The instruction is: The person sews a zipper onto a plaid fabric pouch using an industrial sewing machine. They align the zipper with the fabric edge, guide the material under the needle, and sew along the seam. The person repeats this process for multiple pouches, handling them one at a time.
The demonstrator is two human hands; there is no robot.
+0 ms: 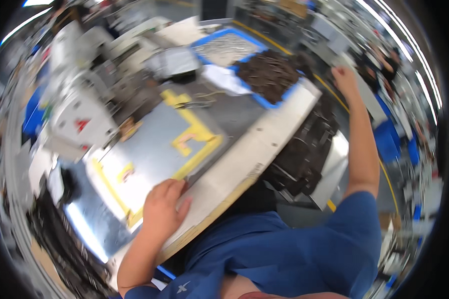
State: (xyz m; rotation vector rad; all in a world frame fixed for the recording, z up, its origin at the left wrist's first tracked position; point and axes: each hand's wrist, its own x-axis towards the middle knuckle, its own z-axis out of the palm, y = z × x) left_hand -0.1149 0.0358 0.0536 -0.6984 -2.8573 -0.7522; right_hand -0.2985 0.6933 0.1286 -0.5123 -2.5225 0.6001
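My left hand (164, 207) lies at the near edge of a sewing machine's table, fingers loosely stretched and thumb apart, holding nothing. Beside its fingertips is a shiny metal plate (149, 144) edged with yellow tape. The white sewing machine head (82, 117) stands beyond the plate on the left. My right hand (345, 79) is raised far out to the right, past the table's edge, with its fingers curled in. Blur hides whether anything is in it. Nearest to it on the table is a pile of dark brown fabric pieces (269, 74) in a blue tray (274, 104).
Another blue-rimmed tray (227, 31) holds pale pieces at the back. Small scissors or snips (197, 104) lie beyond the plate. Dark fabric pieces (302, 159) are stacked right of the table edge (234, 174). More dark fabric (65, 244) hangs at the left. Another person (391, 65) is at far right.
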